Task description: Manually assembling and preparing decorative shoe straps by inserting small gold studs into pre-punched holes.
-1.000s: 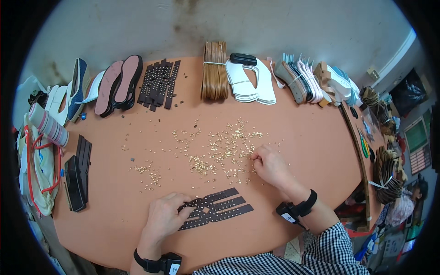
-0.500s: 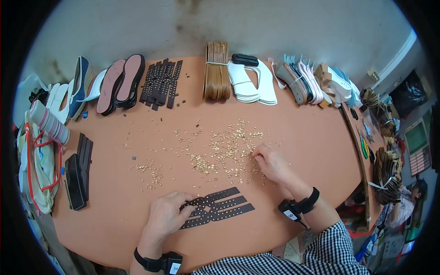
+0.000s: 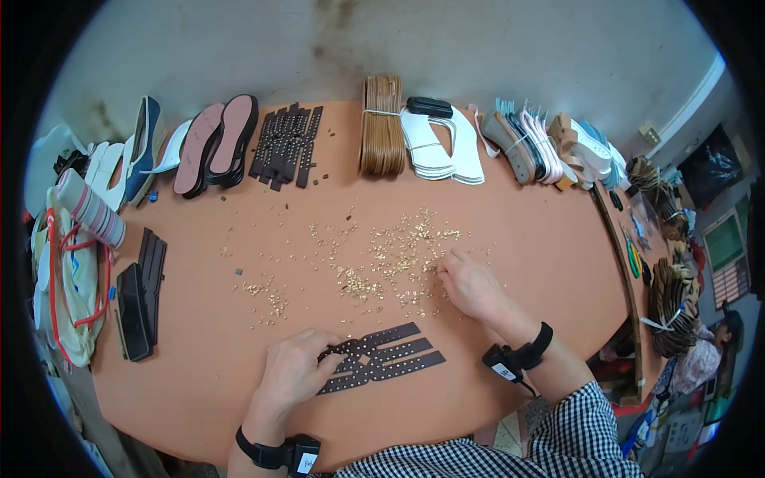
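Observation:
My left hand [image 3: 295,370] grips the left end of a dark brown shoe upper [image 3: 414,346], cut into strips and dotted with small metal studs, which lies flat in front of me. Its thumb and fingers are closed over that edge and hide part of it. To the right and farther off, my right hand [image 3: 470,287] is pinched at the right edge of a spread of tiny gold studs [image 3: 358,283]. Whatever sits between those fingertips, if anything, is too small to make out. A black band with a small box circles each wrist.
Along the back stand pink-topped soles [image 3: 232,135], studded dark strips [image 3: 284,147], a bundle of brown strips [image 3: 382,135], white cut-outs [image 3: 426,147] and shoe parts [image 3: 534,143]. A phone-like black slab [image 3: 134,311] and bag [image 3: 70,287] lie left. Scissors [image 3: 633,259] are right; a person sits beyond.
The whole view has shifted slightly. My right hand's fingers have moved a little at the edge of the studs; my left hand keeps its hold on the shoe upper.

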The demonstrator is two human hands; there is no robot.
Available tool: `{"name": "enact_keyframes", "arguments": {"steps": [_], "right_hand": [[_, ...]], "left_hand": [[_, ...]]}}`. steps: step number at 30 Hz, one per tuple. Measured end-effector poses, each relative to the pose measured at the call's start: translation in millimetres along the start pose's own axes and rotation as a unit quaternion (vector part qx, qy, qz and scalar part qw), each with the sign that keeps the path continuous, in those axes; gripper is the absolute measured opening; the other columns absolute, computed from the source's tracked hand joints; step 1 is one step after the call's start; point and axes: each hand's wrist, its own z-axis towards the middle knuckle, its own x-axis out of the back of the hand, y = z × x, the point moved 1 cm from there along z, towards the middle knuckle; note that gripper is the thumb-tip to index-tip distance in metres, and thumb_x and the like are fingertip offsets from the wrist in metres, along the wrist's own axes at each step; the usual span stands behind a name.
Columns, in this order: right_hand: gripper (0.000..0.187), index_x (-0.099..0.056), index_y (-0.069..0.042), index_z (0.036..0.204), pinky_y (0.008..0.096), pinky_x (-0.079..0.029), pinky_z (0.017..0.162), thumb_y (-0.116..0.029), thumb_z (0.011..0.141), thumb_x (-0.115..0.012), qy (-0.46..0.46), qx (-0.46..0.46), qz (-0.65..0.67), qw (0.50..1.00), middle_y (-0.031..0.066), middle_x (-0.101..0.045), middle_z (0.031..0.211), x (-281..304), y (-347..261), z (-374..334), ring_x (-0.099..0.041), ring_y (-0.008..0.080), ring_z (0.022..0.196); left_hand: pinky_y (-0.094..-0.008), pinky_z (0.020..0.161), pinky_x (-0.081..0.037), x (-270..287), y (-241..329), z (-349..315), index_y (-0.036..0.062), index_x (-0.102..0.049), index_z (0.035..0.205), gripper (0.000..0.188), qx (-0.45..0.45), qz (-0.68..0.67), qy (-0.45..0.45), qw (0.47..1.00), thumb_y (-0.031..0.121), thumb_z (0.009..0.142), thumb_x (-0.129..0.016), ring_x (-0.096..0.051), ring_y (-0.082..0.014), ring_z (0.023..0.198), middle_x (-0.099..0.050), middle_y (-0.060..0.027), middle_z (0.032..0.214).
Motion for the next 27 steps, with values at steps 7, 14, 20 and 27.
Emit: {"name": "enact_keyframes", "arguments": {"steps": [7,14,20,27], "right_hand": [[0.014,-0.056,0.000,0.091,0.0439,-0.052,0.067,-0.006,0.079,-0.054,-0.050,0.059,-0.193,0.978,0.0195,-0.058,0.090,-2,-10,6,-0.064,0.0344,0.077],[0.016,-0.057,0.000,0.092,0.0447,-0.053,0.069,-0.015,0.085,-0.055,-0.041,0.033,-0.156,0.986,0.0205,-0.061,0.092,-5,8,8,-0.064,0.0370,0.080],[0.013,-0.057,-0.003,0.091,0.0447,-0.052,0.067,-0.014,0.086,-0.058,-0.036,0.052,-0.005,0.998,0.0180,-0.060,0.090,3,-44,-33,-0.064,0.0344,0.080],[0.010,-0.055,-0.004,0.094,0.0416,-0.051,0.065,-0.009,0.086,-0.058,-0.045,0.129,0.075,0.988,0.0143,-0.056,0.089,-19,-91,-65,-0.062,0.0325,0.076]], "left_hand": [[-0.0381,0.070,-0.052,3,3,0,0.0102,-0.069,0.100,0.022,0.033,-0.006,-0.039,0.999,0.018,0.080,-0.064,-0.066,-0.0281,0.079,-0.068,-0.0095,0.087],[-0.0345,0.067,-0.052,-2,-3,0,0.0055,-0.070,0.100,0.023,-0.017,-0.002,0.002,1.000,0.015,0.078,-0.068,-0.066,-0.0258,0.075,-0.068,-0.0120,0.086],[-0.0409,0.071,-0.052,-1,-5,-3,0.0075,-0.069,0.099,0.022,-0.009,0.001,-0.001,1.000,0.018,0.081,-0.063,-0.066,-0.0305,0.081,-0.068,-0.0115,0.089],[-0.0372,0.067,-0.052,-5,-5,1,0.0076,-0.070,0.095,0.020,-0.037,0.020,0.022,0.999,0.015,0.077,-0.066,-0.066,-0.0281,0.076,-0.069,-0.0103,0.088]]}}
